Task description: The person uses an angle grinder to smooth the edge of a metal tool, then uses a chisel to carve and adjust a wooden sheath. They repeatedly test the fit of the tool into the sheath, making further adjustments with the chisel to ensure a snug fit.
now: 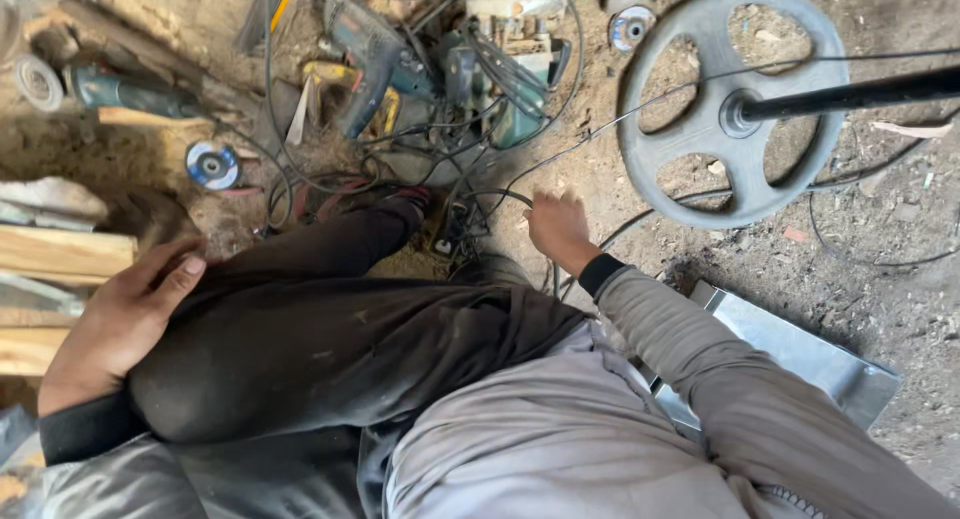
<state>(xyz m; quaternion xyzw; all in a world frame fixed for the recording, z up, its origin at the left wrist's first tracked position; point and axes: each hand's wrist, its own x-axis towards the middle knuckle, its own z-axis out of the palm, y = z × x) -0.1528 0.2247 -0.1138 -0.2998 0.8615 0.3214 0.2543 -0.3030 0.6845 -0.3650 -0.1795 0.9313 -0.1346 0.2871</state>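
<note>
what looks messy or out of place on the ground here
The power tools lie heaped on the dirt floor with their cables knotted over one another. Loose grinding discs are scattered in the dust. The right hand reaches into the cables; its grip is hidden.

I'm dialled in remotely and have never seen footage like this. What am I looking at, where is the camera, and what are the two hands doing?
This is one view from a camera worn on a person's head, looking down over their own body. There is no machine: only two bare hands. The person crouches on a dirt floor; the dark shape in the middle is their bent knee in dark trousers.

The left hand rests flat on that knee and holds nothing. The right hand reaches down to the black cables on the ground; I cannot tell whether it grips one.

Ahead lies a pile of power tools with tangled cords and a grinding disc. To the right is a grey spoked wheel on a dark rod, and a metal sheet beside the right arm. Wooden planks lie on the left.
</note>
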